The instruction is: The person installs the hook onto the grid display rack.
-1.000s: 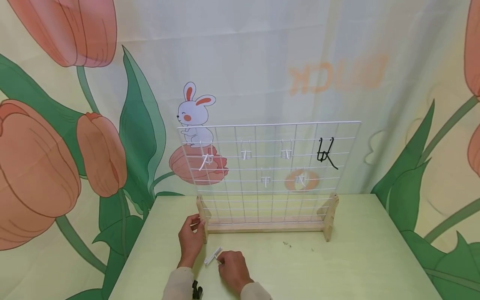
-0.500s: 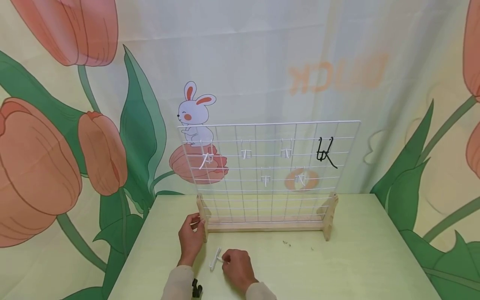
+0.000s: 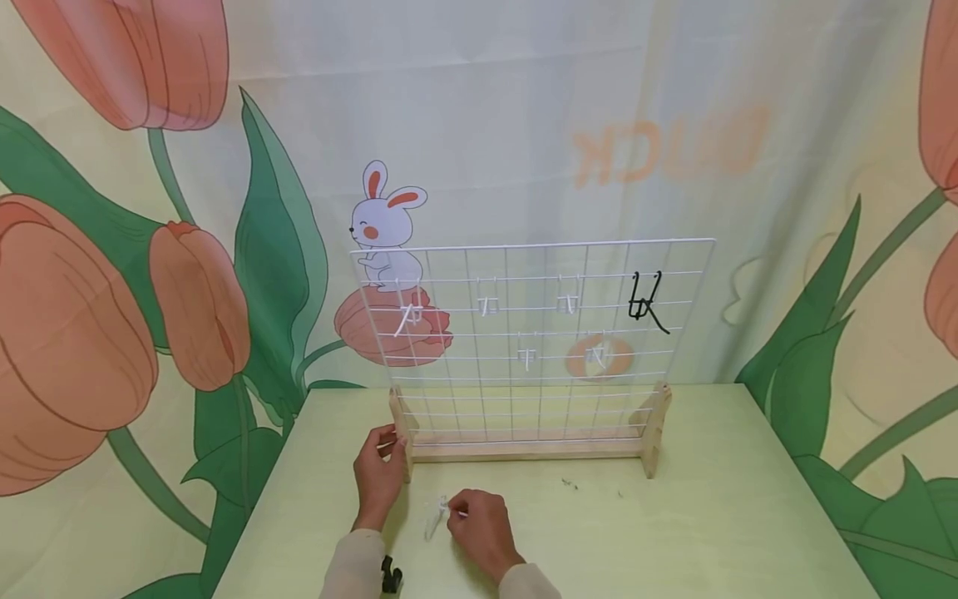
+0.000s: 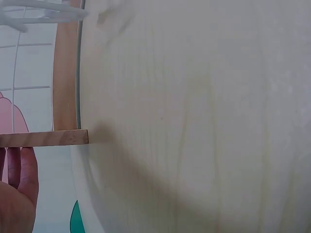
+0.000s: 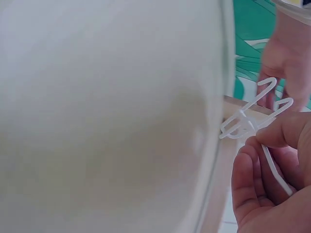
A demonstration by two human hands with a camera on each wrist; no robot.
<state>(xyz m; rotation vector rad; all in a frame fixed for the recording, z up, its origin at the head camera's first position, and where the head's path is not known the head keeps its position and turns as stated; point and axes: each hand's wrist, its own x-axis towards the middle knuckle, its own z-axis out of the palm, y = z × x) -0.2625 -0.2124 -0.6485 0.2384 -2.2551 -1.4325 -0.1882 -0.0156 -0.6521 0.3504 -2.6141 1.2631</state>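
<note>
My right hand [image 3: 485,532] pinches the stem of a white wire hook [image 3: 436,517] between thumb and fingers, above the table in front of the stand. In the right wrist view, the hook's two bent prongs [image 5: 266,87] point away from the hand, with a small wire loop at their base. My left hand [image 3: 379,474] rests against the outer side of the left wooden leg [image 3: 401,437]; in the left wrist view its fingertips [image 4: 28,154] touch that leg. The leg helps bear an upright white wire grid panel [image 3: 524,241].
Several white hooks [image 3: 488,306] hang on the grid, with one black hook [image 3: 642,308] at upper right. A black item [image 3: 391,576] lies beside the left sleeve. Tiny dark bits [image 3: 570,483] lie on the table [image 3: 718,516]. A printed cloth [image 3: 486,125] hangs behind.
My right hand has moved slightly right and away from me, turning the white hook so its prongs point farther toward the stand. The left hand stays at the wooden leg.
</note>
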